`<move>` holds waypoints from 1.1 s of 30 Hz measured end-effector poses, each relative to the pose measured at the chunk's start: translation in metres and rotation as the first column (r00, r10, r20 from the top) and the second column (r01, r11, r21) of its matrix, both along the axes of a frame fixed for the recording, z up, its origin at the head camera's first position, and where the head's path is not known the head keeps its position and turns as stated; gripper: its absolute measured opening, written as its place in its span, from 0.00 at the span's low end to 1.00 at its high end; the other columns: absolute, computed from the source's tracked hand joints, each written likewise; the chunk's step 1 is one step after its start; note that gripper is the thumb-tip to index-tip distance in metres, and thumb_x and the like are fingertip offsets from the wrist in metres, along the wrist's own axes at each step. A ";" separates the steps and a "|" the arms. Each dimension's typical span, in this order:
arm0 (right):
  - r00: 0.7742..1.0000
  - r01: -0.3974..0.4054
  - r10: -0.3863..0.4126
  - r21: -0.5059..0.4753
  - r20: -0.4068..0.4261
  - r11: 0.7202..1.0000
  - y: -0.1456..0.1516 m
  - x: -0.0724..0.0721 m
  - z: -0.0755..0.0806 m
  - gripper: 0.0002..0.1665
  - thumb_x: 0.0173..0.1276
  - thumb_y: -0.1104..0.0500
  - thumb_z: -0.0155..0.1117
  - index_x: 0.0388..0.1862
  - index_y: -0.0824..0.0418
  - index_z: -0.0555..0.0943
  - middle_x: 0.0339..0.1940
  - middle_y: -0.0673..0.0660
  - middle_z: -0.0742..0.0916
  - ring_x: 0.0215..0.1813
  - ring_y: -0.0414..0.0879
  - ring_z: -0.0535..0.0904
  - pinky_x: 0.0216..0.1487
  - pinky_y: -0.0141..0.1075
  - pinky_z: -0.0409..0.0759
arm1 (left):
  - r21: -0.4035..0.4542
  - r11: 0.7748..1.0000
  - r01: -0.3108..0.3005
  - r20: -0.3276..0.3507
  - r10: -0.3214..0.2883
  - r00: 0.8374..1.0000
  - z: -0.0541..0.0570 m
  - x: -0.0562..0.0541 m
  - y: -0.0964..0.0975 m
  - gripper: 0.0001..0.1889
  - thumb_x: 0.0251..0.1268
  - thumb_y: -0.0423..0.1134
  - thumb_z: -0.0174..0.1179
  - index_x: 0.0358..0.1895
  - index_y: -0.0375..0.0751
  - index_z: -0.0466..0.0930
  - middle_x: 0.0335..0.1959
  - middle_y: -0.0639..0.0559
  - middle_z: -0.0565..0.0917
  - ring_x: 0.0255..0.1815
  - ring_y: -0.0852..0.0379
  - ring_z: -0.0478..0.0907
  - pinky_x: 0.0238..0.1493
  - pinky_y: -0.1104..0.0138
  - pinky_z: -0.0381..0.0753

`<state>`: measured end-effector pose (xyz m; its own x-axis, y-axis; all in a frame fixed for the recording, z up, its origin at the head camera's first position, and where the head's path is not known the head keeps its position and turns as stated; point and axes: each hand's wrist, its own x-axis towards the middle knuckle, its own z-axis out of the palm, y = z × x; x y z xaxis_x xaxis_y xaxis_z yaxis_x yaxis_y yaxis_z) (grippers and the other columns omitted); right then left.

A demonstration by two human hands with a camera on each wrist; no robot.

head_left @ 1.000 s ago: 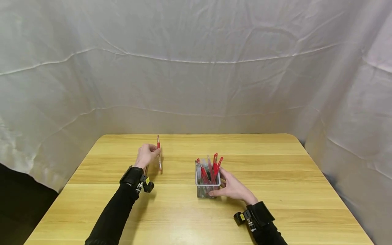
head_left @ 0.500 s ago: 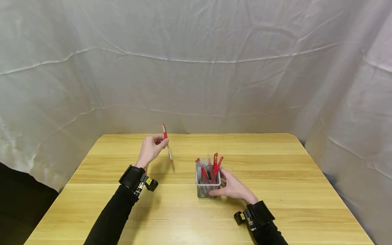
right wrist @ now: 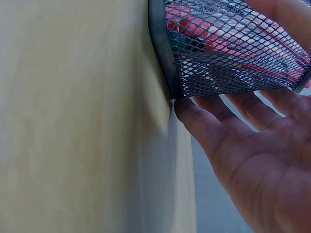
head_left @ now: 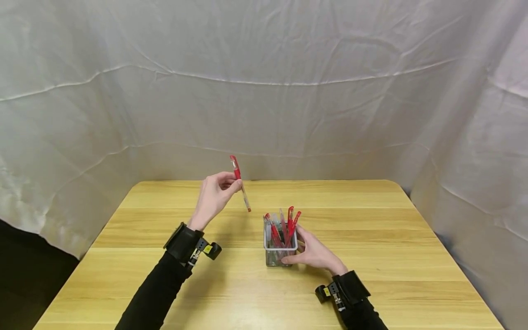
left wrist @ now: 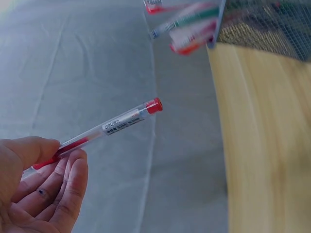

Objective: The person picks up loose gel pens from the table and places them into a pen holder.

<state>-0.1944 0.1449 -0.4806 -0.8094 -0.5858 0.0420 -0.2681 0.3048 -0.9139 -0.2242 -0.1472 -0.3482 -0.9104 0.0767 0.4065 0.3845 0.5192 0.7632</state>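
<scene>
My left hand (head_left: pixel 214 197) pinches a clear pen (head_left: pixel 237 171) with red parts between thumb and fingers. It is held above the table, tilted, its lower tip toward the pen holder. In the left wrist view the pen (left wrist: pixel 121 122) shows a printed label and a red end plug. A wire mesh pen holder (head_left: pixel 274 259) stands upright on the table, gripped at its right side by my right hand (head_left: pixel 315 252). Several red pens (head_left: pixel 292 225) lean out of it. In the right wrist view, fingertips touch the mesh wall (right wrist: pixel 209 80) of the holder.
The wooden table (head_left: pixel 371 220) reaches back to a pale hanging cloth (head_left: pixel 264 114), which also surrounds its sides. A green pen (left wrist: pixel 192 20) is among the pens in the holder, blurred in the left wrist view.
My left hand has lifted the pen off to the right and upward, closer to the holder, and the pen now tilts more. My right hand and the holder have stayed in place.
</scene>
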 end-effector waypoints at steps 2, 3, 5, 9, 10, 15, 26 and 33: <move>1.000 -0.002 0.002 -0.001 -0.005 1.000 0.000 0.000 0.000 0.60 0.58 0.58 0.78 0.81 0.63 0.52 0.74 0.68 0.72 0.75 0.68 0.67 0.72 0.60 0.71 | 0.016 1.000 0.024 -0.019 -0.023 1.000 0.002 0.005 0.006 0.10 0.69 0.36 0.64 0.46 0.33 0.86 0.38 0.40 0.90 0.37 0.49 0.87 0.39 0.74 0.82; 1.000 -0.004 0.004 -0.001 -0.007 1.000 0.000 0.000 0.000 0.60 0.58 0.58 0.78 0.81 0.63 0.52 0.74 0.68 0.72 0.75 0.68 0.67 0.72 0.60 0.71 | 0.024 0.999 0.034 -0.029 -0.034 0.999 0.003 0.008 0.008 0.10 0.69 0.36 0.64 0.46 0.33 0.86 0.38 0.40 0.90 0.37 0.49 0.87 0.39 0.75 0.82; 1.000 -0.007 0.007 -0.002 -0.014 1.000 0.000 -0.001 0.000 0.60 0.58 0.57 0.78 0.81 0.63 0.53 0.73 0.68 0.73 0.75 0.68 0.67 0.72 0.60 0.71 | 0.033 0.998 0.050 -0.046 -0.049 0.998 0.004 0.014 0.014 0.10 0.69 0.36 0.64 0.46 0.34 0.86 0.38 0.41 0.89 0.37 0.50 0.87 0.40 0.74 0.82; 1.000 -0.011 0.011 -0.008 -0.019 1.000 0.000 -0.001 0.001 0.60 0.58 0.56 0.79 0.81 0.62 0.53 0.73 0.68 0.73 0.74 0.68 0.68 0.71 0.60 0.71 | 0.044 0.996 0.080 -0.079 -0.076 0.994 0.004 0.025 0.025 0.09 0.68 0.37 0.65 0.46 0.36 0.86 0.38 0.43 0.89 0.36 0.51 0.87 0.42 0.72 0.85; 1.000 -0.010 0.010 -0.010 -0.017 1.000 0.000 -0.001 0.001 0.60 0.57 0.56 0.79 0.81 0.62 0.53 0.73 0.67 0.73 0.75 0.67 0.68 0.72 0.59 0.71 | 0.050 0.995 0.089 -0.085 -0.085 0.993 0.003 0.028 0.028 0.09 0.68 0.37 0.65 0.46 0.36 0.86 0.38 0.43 0.89 0.36 0.52 0.87 0.42 0.72 0.86; 1.000 0.001 -0.001 -0.007 0.008 1.000 0.000 0.000 0.002 0.60 0.57 0.56 0.79 0.81 0.60 0.53 0.74 0.66 0.72 0.75 0.66 0.68 0.72 0.60 0.71 | 0.077 0.986 0.145 -0.097 -0.138 0.986 0.000 0.037 0.040 0.07 0.66 0.34 0.66 0.43 0.35 0.85 0.37 0.42 0.89 0.35 0.51 0.88 0.41 0.71 0.88; 1.000 0.000 0.000 0.002 -0.017 1.000 0.000 -0.001 -0.001 0.58 0.58 0.55 0.79 0.81 0.59 0.55 0.74 0.65 0.73 0.75 0.67 0.67 0.72 0.62 0.71 | 0.076 0.960 0.270 -0.016 -0.270 0.963 -0.014 0.051 0.056 0.03 0.66 0.30 0.64 0.41 0.35 0.84 0.36 0.41 0.88 0.37 0.48 0.90 0.39 0.74 0.87; 1.000 -0.010 0.010 -0.001 -0.030 1.000 0.001 -0.002 -0.001 0.59 0.59 0.55 0.78 0.81 0.60 0.53 0.76 0.67 0.71 0.76 0.68 0.66 0.71 0.63 0.70 | 0.057 0.945 0.321 -0.033 -0.320 0.947 -0.023 0.056 0.062 0.12 0.65 0.27 0.63 0.50 0.33 0.77 0.40 0.38 0.86 0.36 0.47 0.90 0.38 0.74 0.87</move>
<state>-0.1965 0.1456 -0.4814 -0.8018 -0.5939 0.0666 -0.2983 0.3011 -0.9057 -0.1681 -0.0855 -0.3713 -0.8321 0.3373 0.4402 0.5409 0.3186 0.7784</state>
